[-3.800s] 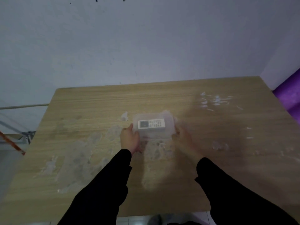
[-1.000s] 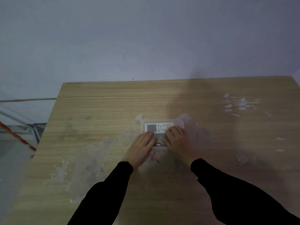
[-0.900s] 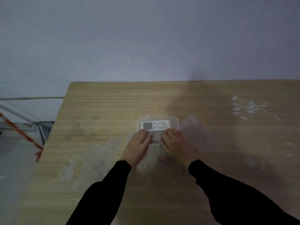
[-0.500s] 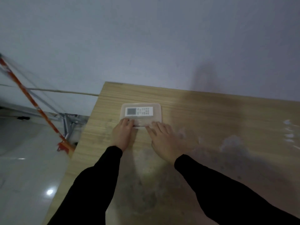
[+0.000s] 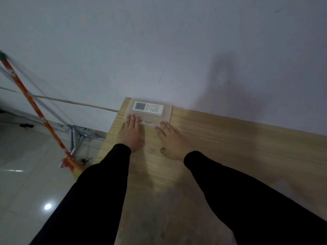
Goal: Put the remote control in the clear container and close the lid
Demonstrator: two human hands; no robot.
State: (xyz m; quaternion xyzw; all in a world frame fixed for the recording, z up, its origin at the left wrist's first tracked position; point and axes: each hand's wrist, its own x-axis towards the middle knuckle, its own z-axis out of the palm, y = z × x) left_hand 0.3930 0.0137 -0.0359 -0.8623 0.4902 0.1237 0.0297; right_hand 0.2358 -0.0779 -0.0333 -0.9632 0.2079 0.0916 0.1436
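Observation:
A clear plastic container (image 5: 167,114) with its lid on lies at the far left corner of the wooden table (image 5: 230,147), close to the wall. The white remote control (image 5: 148,107) shows through the lid, screen to the left. My left hand (image 5: 130,134) lies flat, fingers straight, fingertips on the container's near left edge. My right hand (image 5: 170,139) also lies flat on the table, its fingertips touching the near right edge. Neither hand grips anything.
The table's left edge runs just beside my left sleeve, with tiled floor (image 5: 26,183) below. An orange pole (image 5: 38,114) and a metal frame (image 5: 76,135) stand left of the table. A cable (image 5: 70,102) runs along the grey wall.
The container has slid from the table's middle to the far left corner with both hands pushing it. The view has swung left.

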